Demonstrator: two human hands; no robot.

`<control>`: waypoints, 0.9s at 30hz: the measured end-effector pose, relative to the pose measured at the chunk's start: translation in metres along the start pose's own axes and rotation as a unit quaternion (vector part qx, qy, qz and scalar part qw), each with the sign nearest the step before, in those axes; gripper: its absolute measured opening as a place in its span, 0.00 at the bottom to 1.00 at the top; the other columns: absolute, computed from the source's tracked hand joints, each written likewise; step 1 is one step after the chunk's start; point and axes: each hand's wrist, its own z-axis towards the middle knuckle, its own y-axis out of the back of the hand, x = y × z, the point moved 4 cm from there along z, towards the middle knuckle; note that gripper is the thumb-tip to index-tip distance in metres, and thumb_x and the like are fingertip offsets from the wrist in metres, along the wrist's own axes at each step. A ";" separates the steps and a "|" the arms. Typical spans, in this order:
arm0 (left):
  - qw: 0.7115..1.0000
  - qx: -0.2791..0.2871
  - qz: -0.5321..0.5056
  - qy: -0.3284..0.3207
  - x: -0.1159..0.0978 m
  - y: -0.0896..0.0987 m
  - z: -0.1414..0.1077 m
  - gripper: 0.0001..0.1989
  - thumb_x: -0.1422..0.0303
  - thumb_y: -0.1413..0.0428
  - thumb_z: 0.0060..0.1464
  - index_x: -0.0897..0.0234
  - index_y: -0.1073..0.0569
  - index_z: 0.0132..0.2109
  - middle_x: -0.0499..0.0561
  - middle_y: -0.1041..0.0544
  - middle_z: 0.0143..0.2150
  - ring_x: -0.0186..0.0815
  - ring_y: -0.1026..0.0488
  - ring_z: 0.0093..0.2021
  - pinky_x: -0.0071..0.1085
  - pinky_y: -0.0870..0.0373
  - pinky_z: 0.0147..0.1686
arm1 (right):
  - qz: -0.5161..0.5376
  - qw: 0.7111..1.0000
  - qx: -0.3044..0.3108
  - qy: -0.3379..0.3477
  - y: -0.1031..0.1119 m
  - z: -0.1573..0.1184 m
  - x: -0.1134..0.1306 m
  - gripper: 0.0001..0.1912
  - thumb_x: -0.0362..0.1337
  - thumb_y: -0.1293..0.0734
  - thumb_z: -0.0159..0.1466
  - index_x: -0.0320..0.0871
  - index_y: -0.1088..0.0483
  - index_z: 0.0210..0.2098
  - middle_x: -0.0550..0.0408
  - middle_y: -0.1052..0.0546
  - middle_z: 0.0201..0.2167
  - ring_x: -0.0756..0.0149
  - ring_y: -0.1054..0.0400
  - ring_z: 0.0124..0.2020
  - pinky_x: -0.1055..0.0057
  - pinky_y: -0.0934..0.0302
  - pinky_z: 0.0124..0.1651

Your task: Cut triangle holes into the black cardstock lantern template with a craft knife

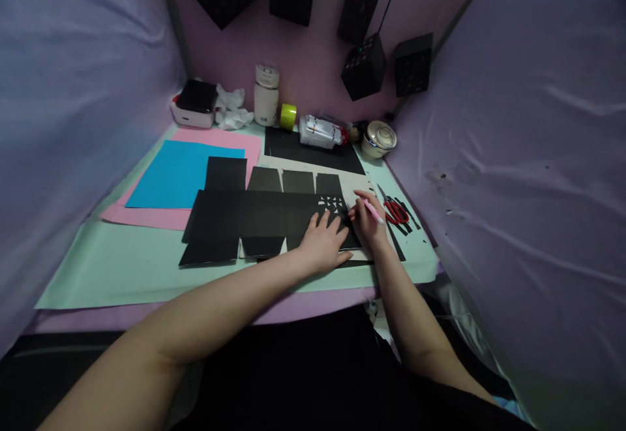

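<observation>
A black card cut-out with flaps (264, 212) lies flat in front of me. Small triangular openings (331, 203) show pale through its right end. My left hand (325, 242) presses on the card, fingers spread, just below these openings. At the card's right edge, my right hand (368, 221) is closed around a slim pink and white pen-like tool (374, 212). Its tip is hidden by the hand, so I cannot tell whether it is a pen or a craft knife. Part of a white sheet (359, 190) shows under the card.
Red-handled scissors (395, 212) and black paper strips lie at the right. Blue paper (171, 173) and pink paper (141, 217) lie at the left. Behind stand a white bottle (266, 102), yellow tape (288, 117) and a lidded pot (379, 139). Black boxes (364, 69) hang above.
</observation>
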 end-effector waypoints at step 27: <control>0.995 0.061 -0.057 -0.060 0.013 0.005 0.006 0.37 0.43 0.47 0.54 0.54 0.38 0.66 0.53 0.44 0.71 0.65 0.61 0.70 0.69 0.67 0.61 | -0.018 0.991 0.121 0.054 -0.009 0.025 -0.011 0.13 0.42 0.31 0.53 0.47 0.30 0.38 0.59 0.27 0.31 0.65 0.33 0.32 0.67 0.38 0.41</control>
